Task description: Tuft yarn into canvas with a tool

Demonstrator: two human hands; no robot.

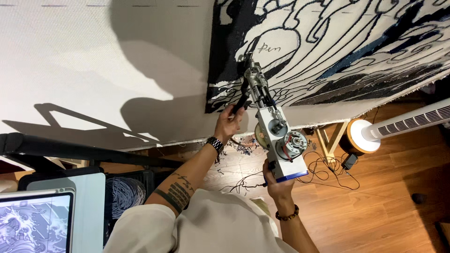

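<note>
At the stretched cloth (117, 70) | tufting gun (274, 136) met the black-and-white rug (337, 42) | left hand (229, 121) gripped its front handle | right hand (276, 180) clutched its rear grip

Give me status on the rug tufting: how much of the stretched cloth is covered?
Done: black, white and blue wave-pattern pile fills the cloth's right part. In hand: left hand on the front grip and right hand at the rear hold the metal tufting gun, tip at the pile's left edge. Left: plain white backing cloth remains bare.

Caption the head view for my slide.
Both hands, left and right, press a tufting gun against a stretched cloth bearing a black-and-white wave design.
</note>
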